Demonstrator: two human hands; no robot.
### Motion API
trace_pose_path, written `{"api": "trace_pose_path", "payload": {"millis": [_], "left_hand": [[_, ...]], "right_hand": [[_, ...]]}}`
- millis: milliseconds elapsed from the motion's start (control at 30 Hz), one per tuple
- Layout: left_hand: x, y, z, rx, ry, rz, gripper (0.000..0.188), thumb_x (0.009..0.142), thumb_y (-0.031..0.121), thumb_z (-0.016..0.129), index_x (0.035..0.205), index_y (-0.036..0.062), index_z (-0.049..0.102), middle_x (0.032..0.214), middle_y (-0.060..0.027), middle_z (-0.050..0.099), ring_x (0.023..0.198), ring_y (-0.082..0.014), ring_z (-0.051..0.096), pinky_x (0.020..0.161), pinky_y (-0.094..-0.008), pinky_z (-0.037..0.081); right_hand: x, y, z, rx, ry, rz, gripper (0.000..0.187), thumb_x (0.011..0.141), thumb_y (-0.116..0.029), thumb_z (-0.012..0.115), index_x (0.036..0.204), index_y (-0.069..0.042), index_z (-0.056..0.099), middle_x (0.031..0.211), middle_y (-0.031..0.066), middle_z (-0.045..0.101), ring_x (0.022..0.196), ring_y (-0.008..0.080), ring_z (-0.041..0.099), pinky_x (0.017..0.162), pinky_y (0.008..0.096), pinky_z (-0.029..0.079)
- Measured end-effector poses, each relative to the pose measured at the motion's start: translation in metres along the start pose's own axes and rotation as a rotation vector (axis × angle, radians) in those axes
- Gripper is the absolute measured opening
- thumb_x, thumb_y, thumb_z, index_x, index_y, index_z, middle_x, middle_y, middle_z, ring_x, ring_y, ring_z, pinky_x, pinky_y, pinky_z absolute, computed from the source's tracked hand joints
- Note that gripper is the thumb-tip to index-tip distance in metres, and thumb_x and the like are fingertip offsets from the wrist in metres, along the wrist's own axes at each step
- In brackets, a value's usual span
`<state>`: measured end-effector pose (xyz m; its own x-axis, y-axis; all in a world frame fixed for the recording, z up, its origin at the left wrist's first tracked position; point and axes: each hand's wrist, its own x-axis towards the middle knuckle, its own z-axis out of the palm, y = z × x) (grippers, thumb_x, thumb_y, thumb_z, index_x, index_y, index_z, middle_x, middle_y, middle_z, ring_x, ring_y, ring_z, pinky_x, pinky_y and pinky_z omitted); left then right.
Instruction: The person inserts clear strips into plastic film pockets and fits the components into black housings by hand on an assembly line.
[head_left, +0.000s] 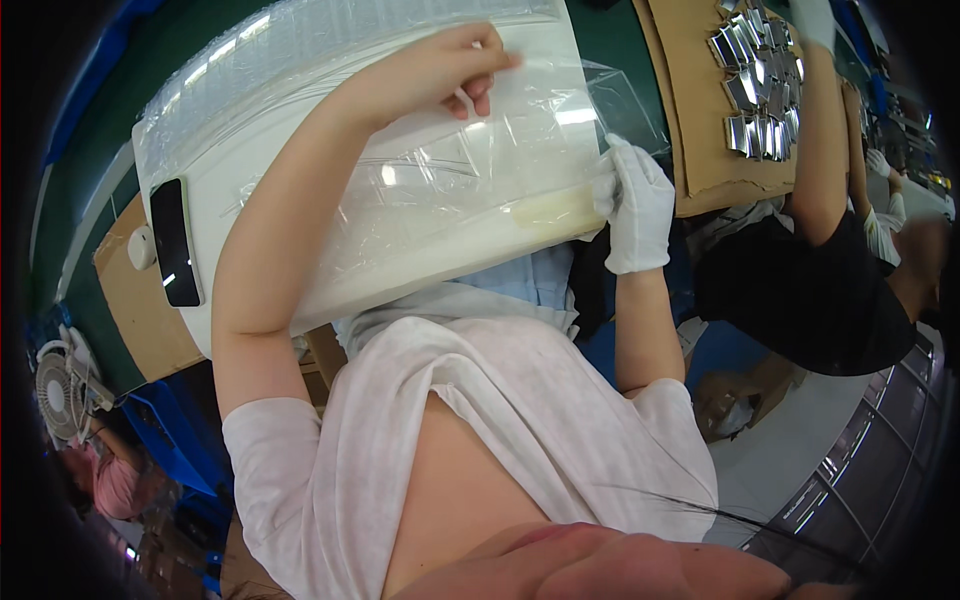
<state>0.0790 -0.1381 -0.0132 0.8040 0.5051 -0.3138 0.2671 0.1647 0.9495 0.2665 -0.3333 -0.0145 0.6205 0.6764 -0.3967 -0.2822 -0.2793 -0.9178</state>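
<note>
A padded white board lies before me, covered with several clear plastic bags. My left hand is bare and hovers over the far part of the bags. Its fingers are curled, thumb and index finger close together with a blurred tip; anything between them is too hard to see. At the board's right edge, my right hand wears a white glove. Its fingers are closed at the near edge of a clear plastic bag, which stretches past the board over the green table.
A black-screened phone and a round white object lie at the left. Rows of shiny metal parts sit on cardboard at the right. Close by is a co-worker in black. A white fan stands far left.
</note>
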Motion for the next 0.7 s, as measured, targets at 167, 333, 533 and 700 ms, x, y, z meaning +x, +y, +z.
{"api": "trace_pose_path", "payload": {"millis": [167, 333, 533, 700], "left_hand": [[-0.04, 0.025, 0.028, 0.684, -0.144, -0.138, 0.044, 0.093, 0.046, 0.07, 0.102, 0.0067, 0.054, 0.085, -0.0068, 0.062, 0.073, -0.0191, 0.061, 0.07, -0.0277, 0.049], [-0.051, -0.024, 0.065, 1.137, 0.154, 0.261, 0.038, 0.1, 0.041, 0.062, 0.101, 0.0023, 0.059, 0.089, -0.012, 0.067, 0.08, -0.024, 0.065, 0.074, -0.0318, 0.051], [-0.053, -0.017, 0.041, 0.791, 0.059, 0.205, 0.033, 0.106, 0.032, 0.054, 0.099, 0.0015, 0.064, 0.089, -0.0109, 0.069, 0.077, -0.0234, 0.066, 0.073, -0.0309, 0.05], [-0.062, -0.015, 0.008, 0.395, 0.145, -0.069, 0.035, 0.106, 0.032, 0.052, 0.089, 0.004, 0.063, 0.088, -0.0111, 0.069, 0.074, -0.0206, 0.065, 0.071, -0.0356, 0.051]], "right_hand": [[0.005, -0.005, 0.006, -0.077, 0.097, 0.055, 0.021, 0.097, -0.02, 0.069, 0.104, -0.001, 0.075, 0.069, 0.0008, 0.062, 0.05, 0.0046, 0.047, 0.044, 0.0187, 0.035], [0.007, -0.001, 0.017, -0.258, 0.109, -0.023, 0.021, 0.095, -0.022, 0.073, 0.098, -0.001, 0.074, 0.065, 0.0007, 0.062, 0.048, 0.0052, 0.047, 0.042, 0.0193, 0.033], [0.01, 0.0, 0.012, -0.375, 0.061, -0.032, 0.021, 0.093, -0.023, 0.073, 0.091, -0.001, 0.072, 0.062, 0.0016, 0.061, 0.047, 0.0069, 0.048, 0.043, 0.0205, 0.035], [0.003, -0.004, 0.002, -0.295, 0.037, 0.068, 0.022, 0.094, -0.022, 0.072, 0.091, 0.0, 0.071, 0.059, 0.0015, 0.059, 0.047, 0.0078, 0.049, 0.044, 0.0212, 0.038]]}}
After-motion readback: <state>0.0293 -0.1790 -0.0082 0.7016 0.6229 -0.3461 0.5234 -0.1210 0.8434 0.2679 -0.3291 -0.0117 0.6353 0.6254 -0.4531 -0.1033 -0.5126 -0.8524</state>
